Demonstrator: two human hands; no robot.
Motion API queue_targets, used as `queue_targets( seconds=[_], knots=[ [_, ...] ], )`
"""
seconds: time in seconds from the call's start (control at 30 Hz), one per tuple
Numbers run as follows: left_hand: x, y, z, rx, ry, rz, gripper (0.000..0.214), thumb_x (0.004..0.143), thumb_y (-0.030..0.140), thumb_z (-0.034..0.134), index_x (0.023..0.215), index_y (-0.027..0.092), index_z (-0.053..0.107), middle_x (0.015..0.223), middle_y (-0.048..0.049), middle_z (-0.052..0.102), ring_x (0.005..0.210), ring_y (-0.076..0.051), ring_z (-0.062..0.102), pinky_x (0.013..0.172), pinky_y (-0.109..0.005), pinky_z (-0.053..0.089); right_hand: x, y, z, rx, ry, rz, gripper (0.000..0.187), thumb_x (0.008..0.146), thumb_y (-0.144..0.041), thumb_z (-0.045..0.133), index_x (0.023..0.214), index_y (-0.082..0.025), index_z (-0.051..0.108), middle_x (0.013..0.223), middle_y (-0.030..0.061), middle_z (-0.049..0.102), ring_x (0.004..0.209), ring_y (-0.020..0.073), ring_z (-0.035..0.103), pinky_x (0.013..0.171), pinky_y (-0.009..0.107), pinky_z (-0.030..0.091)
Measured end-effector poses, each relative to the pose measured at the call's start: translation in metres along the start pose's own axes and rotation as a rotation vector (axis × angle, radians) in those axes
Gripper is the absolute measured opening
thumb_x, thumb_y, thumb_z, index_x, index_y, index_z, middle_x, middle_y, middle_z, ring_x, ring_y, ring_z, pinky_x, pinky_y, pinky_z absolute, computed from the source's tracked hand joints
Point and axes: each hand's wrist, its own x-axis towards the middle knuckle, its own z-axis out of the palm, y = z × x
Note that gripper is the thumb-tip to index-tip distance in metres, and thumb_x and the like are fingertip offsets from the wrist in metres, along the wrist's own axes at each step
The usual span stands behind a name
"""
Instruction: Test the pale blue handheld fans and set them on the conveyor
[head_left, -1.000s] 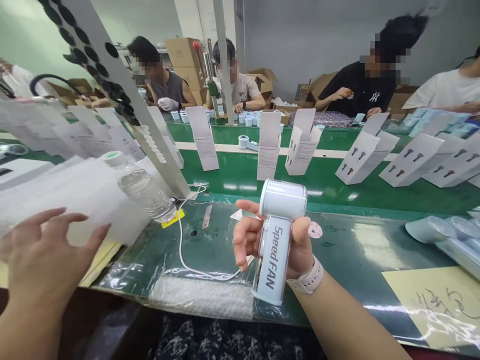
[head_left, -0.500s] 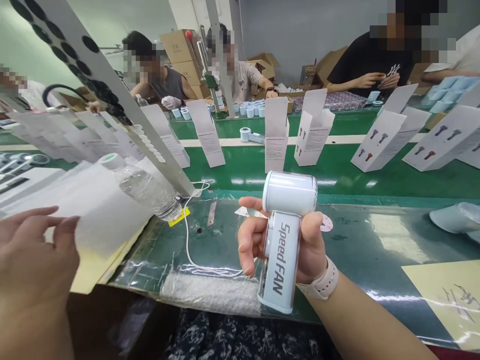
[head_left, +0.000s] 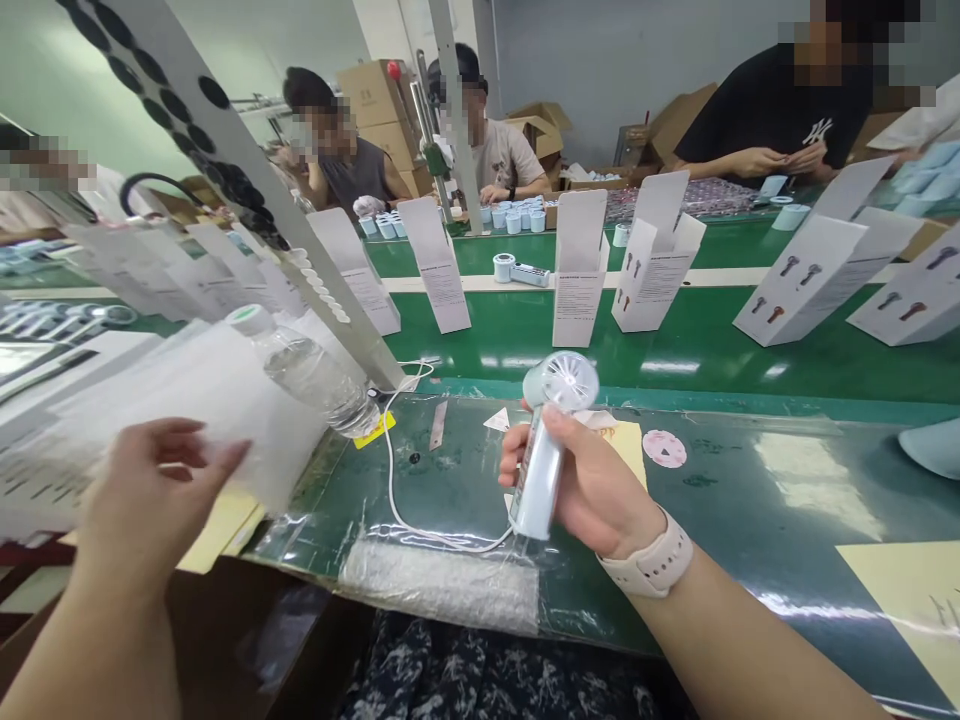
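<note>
My right hand (head_left: 592,480) grips the handle of a pale blue hand-held fan (head_left: 551,430), held upright above the green bench with its round vaned end facing me. A pale strap sits on that wrist. My left hand (head_left: 154,495) hovers at the left with fingers curled and apart, holding nothing, just in front of a stack of frosted plastic bags (head_left: 180,400). A clear water bottle (head_left: 311,375) lies tilted on the bags.
A white cable (head_left: 409,500) loops on the bench (head_left: 750,490) beside a bubble-wrap strip (head_left: 442,590). A slanted white strip of black dots (head_left: 247,190) rises at left. Open white cartons (head_left: 652,265) stand on the green conveyor. Several people work at the far side.
My right hand has turned the fan so its round end faces me instead of the lettered side. My left hand has moved right and nearer the bags.
</note>
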Motion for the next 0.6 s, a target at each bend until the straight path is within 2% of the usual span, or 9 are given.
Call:
queue_targets(
  seconds=[0.07,0.13,0.2,0.23,0.33,0.43,0.53,0.6],
  knots=[
    [-0.006,0.012,-0.004,0.055,-0.011,0.081,0.042,0.079,0.051,0.059,0.112,0.024,0.057,0.094,-0.0039,0.059,0.091,-0.024,0.061,0.087,-0.038,0.052,0.002,0.001,-0.003,0.021,0.011,0.066,0.024,0.084,-0.040,0.069,0.091,-0.018,0.061,0.080,0.0042,0.071,0.070,0.0182,0.068,0.072,0.035,0.059],
    [-0.011,0.019,-0.005,0.128,0.011,0.205,0.055,0.082,0.050,0.056,0.130,0.024,0.051,0.109,-0.0083,0.058,0.113,-0.030,0.055,0.104,-0.045,0.043,0.002,0.001,-0.005,0.023,-0.022,0.089,0.017,0.087,-0.034,0.062,0.095,-0.018,0.061,0.084,0.0050,0.070,0.073,0.0193,0.068,0.073,0.037,0.059],
    [-0.016,0.022,-0.004,0.155,0.012,0.277,0.066,0.087,0.052,0.052,0.143,0.021,0.038,0.123,-0.0128,0.053,0.125,-0.033,0.047,0.109,-0.050,0.037,0.000,0.002,-0.004,0.012,-0.057,0.065,0.012,0.087,-0.028,0.060,0.095,-0.019,0.061,0.085,0.0037,0.069,0.071,0.0180,0.067,0.069,0.035,0.059],
    [-0.019,0.023,-0.003,0.156,-0.002,0.299,0.064,0.088,0.052,0.052,0.142,0.020,0.040,0.127,-0.0143,0.050,0.127,-0.034,0.046,0.110,-0.052,0.036,-0.002,0.001,-0.003,0.005,-0.075,0.044,0.012,0.087,-0.027,0.060,0.096,-0.020,0.061,0.086,0.0033,0.069,0.071,0.0174,0.067,0.068,0.034,0.058],
    [-0.022,0.022,-0.001,0.171,0.006,0.348,0.040,0.087,0.046,0.058,0.113,0.016,0.061,0.127,-0.0157,0.051,0.125,-0.036,0.050,0.110,-0.054,0.035,-0.006,0.001,-0.001,-0.004,-0.135,-0.001,0.018,0.085,-0.028,0.061,0.102,-0.021,0.062,0.088,0.0034,0.069,0.070,0.0169,0.065,0.065,0.032,0.056],
    [-0.022,0.019,0.001,0.197,0.086,0.362,0.026,0.091,0.039,0.053,0.088,0.015,0.064,0.124,-0.0164,0.055,0.115,-0.035,0.057,0.107,-0.054,0.040,-0.009,0.000,0.001,-0.005,-0.170,-0.020,0.020,0.084,-0.029,0.063,0.103,-0.022,0.062,0.088,0.0035,0.068,0.070,0.0166,0.065,0.064,0.030,0.054],
    [-0.022,0.016,0.001,0.189,0.220,0.361,0.031,0.094,0.038,0.047,0.083,0.013,0.063,0.129,-0.0197,0.055,0.115,-0.037,0.058,0.108,-0.055,0.039,-0.008,0.001,0.002,-0.005,-0.186,-0.039,0.022,0.082,-0.029,0.064,0.103,-0.022,0.062,0.087,0.0037,0.068,0.069,0.0166,0.064,0.064,0.030,0.053],
    [-0.021,0.013,0.001,0.167,0.338,0.346,0.036,0.095,0.041,0.047,0.088,0.010,0.063,0.136,-0.0231,0.050,0.122,-0.040,0.054,0.110,-0.058,0.035,-0.007,0.002,0.004,-0.001,-0.193,-0.051,0.024,0.081,-0.030,0.065,0.103,-0.022,0.062,0.087,0.0039,0.068,0.069,0.0168,0.064,0.063,0.029,0.053]
  ],
)
